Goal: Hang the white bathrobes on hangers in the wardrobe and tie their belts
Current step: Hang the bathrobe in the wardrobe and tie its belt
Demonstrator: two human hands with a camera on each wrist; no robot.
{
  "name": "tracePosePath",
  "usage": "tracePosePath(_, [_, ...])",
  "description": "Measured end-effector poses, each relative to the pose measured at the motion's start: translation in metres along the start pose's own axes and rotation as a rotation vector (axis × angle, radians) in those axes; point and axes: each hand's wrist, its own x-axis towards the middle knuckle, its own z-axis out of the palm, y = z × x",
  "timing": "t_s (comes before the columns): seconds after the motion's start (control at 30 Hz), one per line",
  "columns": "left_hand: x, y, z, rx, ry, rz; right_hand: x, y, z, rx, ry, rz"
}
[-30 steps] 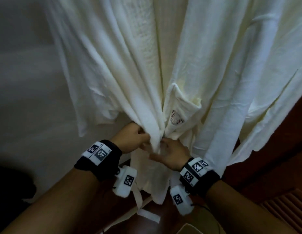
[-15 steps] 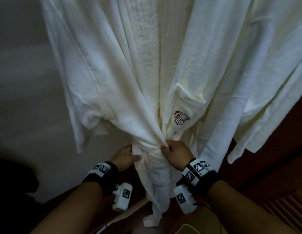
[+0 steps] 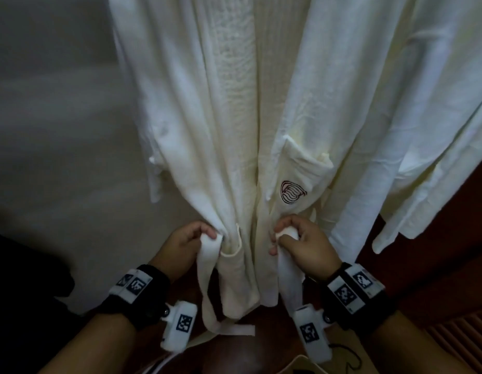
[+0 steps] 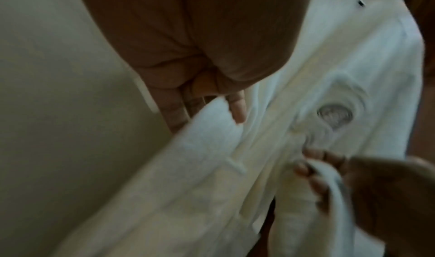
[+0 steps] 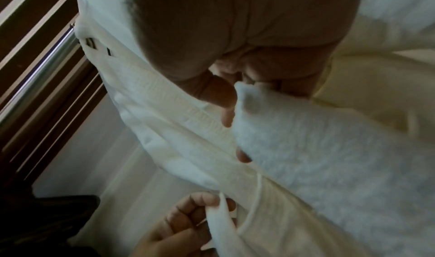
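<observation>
A white bathrobe (image 3: 229, 109) hangs in front of me, its chest pocket carrying a dark embroidered logo (image 3: 292, 191). A second white robe (image 3: 412, 109) hangs to its right. My left hand (image 3: 184, 240) grips the left end of the white belt (image 3: 206, 268) at waist height; that end trails down below the hem. My right hand (image 3: 299, 242) grips the right end of the belt (image 3: 288, 282) just under the logo. In the left wrist view the left hand (image 4: 212, 101) curls its fingers over the belt. The right hand (image 5: 237, 97) pinches the belt in the right wrist view.
A pale wall (image 3: 53, 136) lies to the left of the robes. Dark wood panelling (image 3: 455, 238) and a slatted wooden surface (image 3: 461, 341) lie at the lower right. A metal rail (image 5: 37, 78) and wooden slats show behind the robe in the right wrist view.
My hands were together at the robe's front. They have moved apart, each now holding one end of the belt at either side of the waist.
</observation>
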Motion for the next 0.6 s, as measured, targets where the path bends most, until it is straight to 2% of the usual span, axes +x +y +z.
tracePosePath(0.03, [-0.004, -0.002, -0.003, 0.109, -0.022, 0.049, -0.002, 0.002, 0.0, 0.045, -0.041, 0.013])
tracePosePath(0.13, [-0.012, 0.002, -0.003, 0.485, -0.047, 0.321, -0.004, 0.009, -0.001, 0.154, -0.162, 0.028])
tracePosePath(0.2, [-0.015, 0.003, -0.003, 0.577, -0.103, 0.372, -0.004, 0.013, -0.004, 0.043, -0.246, -0.044])
tracePosePath(0.27, [-0.016, 0.005, -0.006, 0.817, -0.107, 0.49, -0.005, 0.015, -0.006, -0.131, -0.316, -0.127])
tracePosePath(0.33, [-0.015, 0.003, -0.014, 0.94, -0.108, 0.568, -0.005, 0.014, -0.005, -0.317, -0.331, -0.21])
tracePosePath(0.4, [-0.011, 0.007, -0.018, 0.982, -0.099, 0.579, -0.006, 0.01, -0.002, -0.454, -0.328, -0.272])
tracePosePath(0.5, [-0.006, 0.015, -0.016, 1.069, -0.044, 0.583, -0.007, 0.005, 0.002, -0.437, -0.345, -0.258])
tracePosePath(0.6, [-0.006, 0.016, -0.01, 1.107, -0.102, 0.601, -0.008, 0.003, 0.003, -0.438, -0.352, -0.297])
